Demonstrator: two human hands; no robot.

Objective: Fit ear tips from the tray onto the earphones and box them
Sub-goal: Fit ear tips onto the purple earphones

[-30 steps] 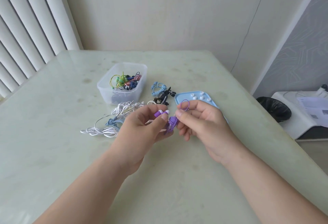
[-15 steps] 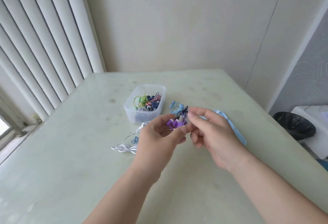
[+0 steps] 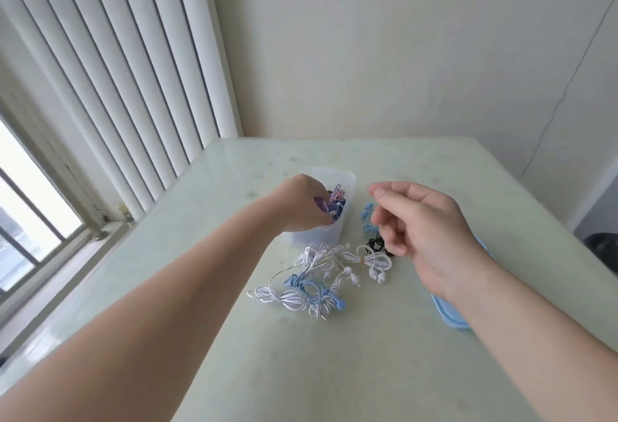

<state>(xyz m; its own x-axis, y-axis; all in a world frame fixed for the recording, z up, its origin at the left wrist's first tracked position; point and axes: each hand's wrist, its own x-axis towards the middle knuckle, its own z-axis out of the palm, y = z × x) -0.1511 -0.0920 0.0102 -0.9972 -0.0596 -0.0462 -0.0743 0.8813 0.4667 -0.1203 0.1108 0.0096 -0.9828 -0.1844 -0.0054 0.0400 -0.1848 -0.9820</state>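
Now: left hand (image 3: 302,202) grip clamped on purple earphones (image 3: 320,203) inside box (image 3: 329,233); right hand (image 3: 431,231) grip loose, empty.

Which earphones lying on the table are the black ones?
The little black bundle beside the right hand; the rest are white bundles or light blue bundles.

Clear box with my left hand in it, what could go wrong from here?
1. The left hand seems to grip the purple earphones inside the clear box among other coiled cords. Pulling out could snag one and drag it along, or tip the box.
2. The right hand hovers with its wrist over the blue tray. Lowering it might knock the tray.
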